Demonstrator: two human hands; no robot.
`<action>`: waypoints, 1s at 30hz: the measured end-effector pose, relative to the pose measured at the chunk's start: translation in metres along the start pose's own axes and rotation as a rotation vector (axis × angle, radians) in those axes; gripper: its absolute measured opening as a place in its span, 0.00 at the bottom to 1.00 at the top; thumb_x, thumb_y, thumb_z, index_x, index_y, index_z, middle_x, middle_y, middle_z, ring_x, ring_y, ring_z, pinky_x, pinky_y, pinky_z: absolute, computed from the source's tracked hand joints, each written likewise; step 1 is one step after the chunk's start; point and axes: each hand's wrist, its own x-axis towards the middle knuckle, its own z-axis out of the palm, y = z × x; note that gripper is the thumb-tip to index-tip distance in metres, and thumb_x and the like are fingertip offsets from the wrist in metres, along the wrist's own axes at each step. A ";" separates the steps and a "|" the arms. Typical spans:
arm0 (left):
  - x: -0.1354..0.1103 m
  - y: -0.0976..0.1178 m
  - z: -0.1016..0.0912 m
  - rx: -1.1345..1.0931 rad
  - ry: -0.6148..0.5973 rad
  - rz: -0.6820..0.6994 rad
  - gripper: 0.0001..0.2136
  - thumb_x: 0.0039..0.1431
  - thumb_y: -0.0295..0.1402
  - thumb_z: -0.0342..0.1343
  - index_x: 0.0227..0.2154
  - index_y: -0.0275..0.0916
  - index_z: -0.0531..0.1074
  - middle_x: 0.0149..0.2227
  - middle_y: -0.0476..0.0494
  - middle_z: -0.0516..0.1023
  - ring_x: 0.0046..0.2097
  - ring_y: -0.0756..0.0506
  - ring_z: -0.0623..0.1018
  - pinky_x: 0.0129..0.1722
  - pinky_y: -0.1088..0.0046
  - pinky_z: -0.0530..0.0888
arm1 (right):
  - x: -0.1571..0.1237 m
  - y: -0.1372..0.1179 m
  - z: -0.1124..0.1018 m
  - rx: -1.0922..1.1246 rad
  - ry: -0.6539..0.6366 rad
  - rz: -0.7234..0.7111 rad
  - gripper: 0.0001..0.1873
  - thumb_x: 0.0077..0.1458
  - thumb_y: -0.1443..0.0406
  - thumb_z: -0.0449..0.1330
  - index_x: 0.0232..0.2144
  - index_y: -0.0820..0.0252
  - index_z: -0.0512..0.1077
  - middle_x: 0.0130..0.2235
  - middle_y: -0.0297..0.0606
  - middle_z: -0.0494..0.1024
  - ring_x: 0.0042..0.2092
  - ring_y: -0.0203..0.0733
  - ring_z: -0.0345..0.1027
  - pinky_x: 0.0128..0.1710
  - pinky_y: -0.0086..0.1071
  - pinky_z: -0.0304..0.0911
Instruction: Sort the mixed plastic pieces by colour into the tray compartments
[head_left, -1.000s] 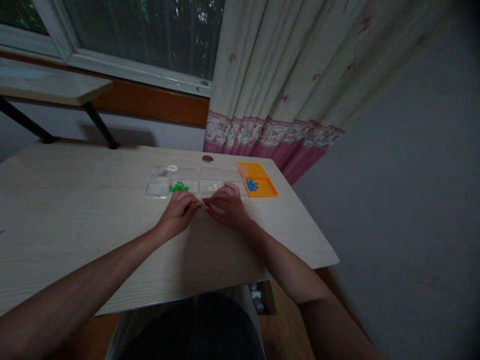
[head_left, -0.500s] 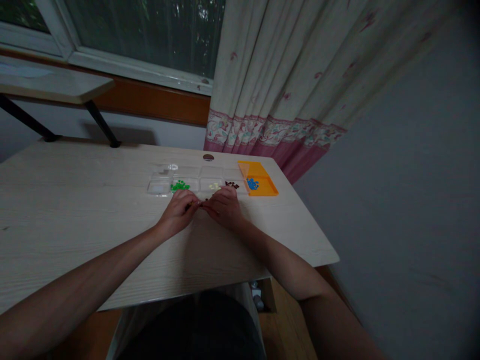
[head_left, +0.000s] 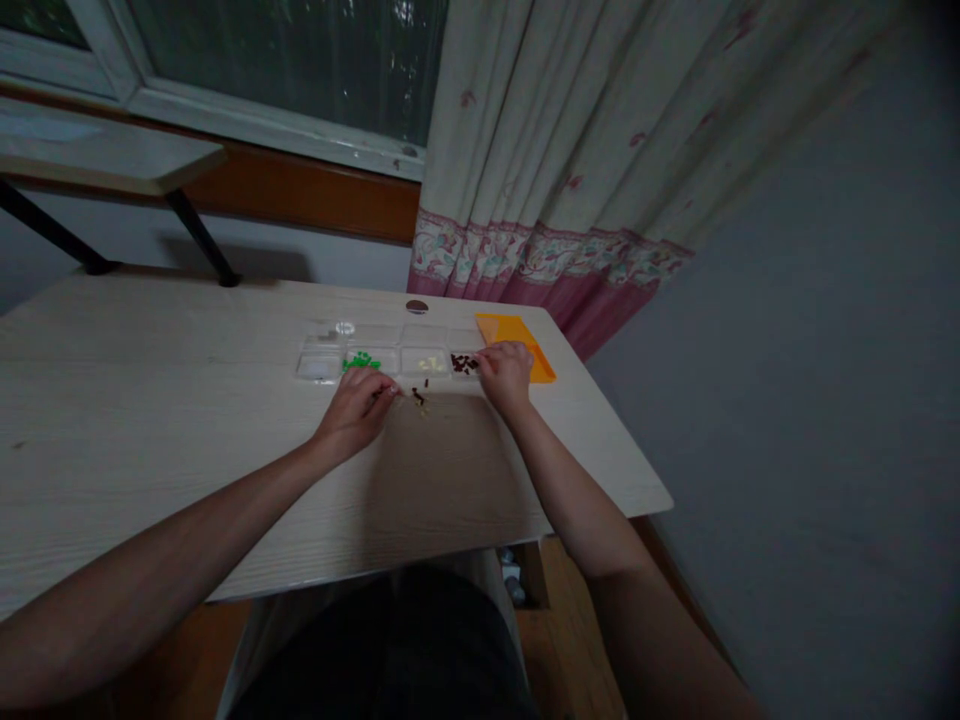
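My left hand (head_left: 361,405) is closed in a pinch just in front of the green pieces (head_left: 361,360); what it pinches is too small to make out. Beside its fingertips, several small dark and pale pieces (head_left: 418,397) lie loose on the table. My right hand (head_left: 506,372) is at the right end of the row of boxes, fingers pinched together by the dark brown pieces (head_left: 463,364). Anything between those fingers is hidden. Pale yellow pieces (head_left: 430,364) sit in the clear compartment between the green and brown ones. The blue pieces are hidden behind my right hand.
Clear plastic boxes with raised lids (head_left: 373,336) stand in a row, with an orange box (head_left: 544,366) at the right end. A brown round spot (head_left: 417,307) is behind them. A raised shelf (head_left: 150,165) stands at the back left, and a curtain (head_left: 540,220) hangs behind the table.
My right hand has moved away from my left, to the right and slightly back, to the brown pieces and orange box. The loose pieces on the table are uncovered. My left hand has barely moved.
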 end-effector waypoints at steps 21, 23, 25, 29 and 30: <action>0.001 -0.005 -0.031 0.337 -0.212 0.155 0.07 0.60 0.37 0.57 0.38 0.42 0.75 0.39 0.42 0.73 0.46 0.39 0.69 0.46 0.61 0.66 | -0.004 -0.004 0.002 0.083 0.052 -0.022 0.15 0.62 0.58 0.56 0.33 0.58 0.80 0.39 0.40 0.80 0.46 0.46 0.65 0.49 0.39 0.53; 0.000 -0.002 -0.030 0.388 -0.257 0.155 0.08 0.59 0.40 0.59 0.37 0.42 0.74 0.39 0.43 0.73 0.46 0.39 0.69 0.45 0.61 0.65 | -0.004 -0.004 0.003 0.076 0.050 -0.025 0.15 0.62 0.58 0.56 0.33 0.58 0.80 0.38 0.40 0.80 0.45 0.46 0.65 0.49 0.39 0.53; -0.001 -0.001 -0.029 0.434 -0.286 0.132 0.11 0.57 0.43 0.60 0.36 0.42 0.74 0.39 0.43 0.73 0.46 0.39 0.68 0.44 0.61 0.64 | -0.004 -0.005 0.003 0.061 0.039 -0.024 0.15 0.62 0.58 0.56 0.33 0.59 0.80 0.38 0.41 0.80 0.45 0.46 0.65 0.49 0.39 0.53; -0.003 0.001 -0.025 0.483 -0.297 0.097 0.11 0.58 0.43 0.60 0.35 0.40 0.74 0.39 0.41 0.72 0.47 0.39 0.68 0.44 0.62 0.64 | -0.004 -0.010 -0.001 0.057 0.021 -0.046 0.15 0.62 0.58 0.56 0.33 0.58 0.80 0.38 0.41 0.80 0.46 0.46 0.65 0.48 0.39 0.54; -0.003 0.001 -0.023 0.492 -0.292 0.097 0.10 0.59 0.41 0.59 0.35 0.40 0.74 0.39 0.41 0.72 0.47 0.39 0.68 0.44 0.62 0.64 | -0.004 -0.011 -0.002 0.060 0.016 -0.052 0.15 0.62 0.58 0.56 0.33 0.58 0.80 0.39 0.41 0.80 0.46 0.46 0.65 0.48 0.39 0.54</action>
